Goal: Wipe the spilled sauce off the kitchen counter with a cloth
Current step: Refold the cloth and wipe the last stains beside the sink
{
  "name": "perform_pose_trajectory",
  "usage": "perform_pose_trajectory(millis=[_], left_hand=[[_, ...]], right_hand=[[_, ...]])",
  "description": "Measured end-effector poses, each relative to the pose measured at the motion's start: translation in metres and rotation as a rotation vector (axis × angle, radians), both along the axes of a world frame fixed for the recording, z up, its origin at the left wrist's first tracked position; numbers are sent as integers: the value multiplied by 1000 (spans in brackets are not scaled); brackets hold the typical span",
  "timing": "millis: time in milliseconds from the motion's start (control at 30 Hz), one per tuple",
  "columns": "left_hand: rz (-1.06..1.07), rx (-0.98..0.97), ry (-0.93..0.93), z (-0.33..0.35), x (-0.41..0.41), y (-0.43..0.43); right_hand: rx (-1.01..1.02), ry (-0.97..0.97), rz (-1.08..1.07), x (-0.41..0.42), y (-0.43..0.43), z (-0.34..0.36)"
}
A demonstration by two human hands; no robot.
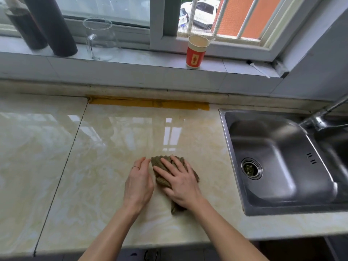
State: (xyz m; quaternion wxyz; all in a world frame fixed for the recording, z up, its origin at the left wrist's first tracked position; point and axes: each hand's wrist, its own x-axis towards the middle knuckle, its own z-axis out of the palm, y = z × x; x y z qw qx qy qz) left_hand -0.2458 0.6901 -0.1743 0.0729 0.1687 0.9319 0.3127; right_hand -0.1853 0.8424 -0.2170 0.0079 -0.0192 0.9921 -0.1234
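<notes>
1. Right hand (180, 182): lies palm-down on a crumpled olive-brown cloth (157, 162), its fingers straight and spread apart, pressing flat on the fabric without curling round it.
2. Left hand (138, 182): rests on its edge just left of the cloth, fingers together and gently curved, holding nothing. A thin ring shows on one finger. Whether the fingertips touch the cloth's corner cannot be told.
3. Cloth: sits on the glossy cream marble-patterned counter (94, 166), near its front edge and left of the stainless steel sink (278, 147), well apart from the rim.
4. Sink: its round drain strainer (251, 168) holds greenish scraps. A metal tap (320, 117) stands at the far right.
5. Strip of yellow tape (148, 103): runs along the counter's back edge.
6. Window sill: bears a red-and-white paper cup (196, 51), upright, a clear glass jug (99, 39) and a dark cylindrical bottle (52, 25) to the left.
</notes>
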Motion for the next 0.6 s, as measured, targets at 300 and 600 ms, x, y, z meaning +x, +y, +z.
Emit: perform_pose_trajectory(millis=[300,600], left_hand=[[-127,-72,10,1,-17,19],[-238,-121,31,-10,-31,42]], right_hand=[[71,-184,-267,-83,51,14],[87,-138,-256,-88,56,17]])
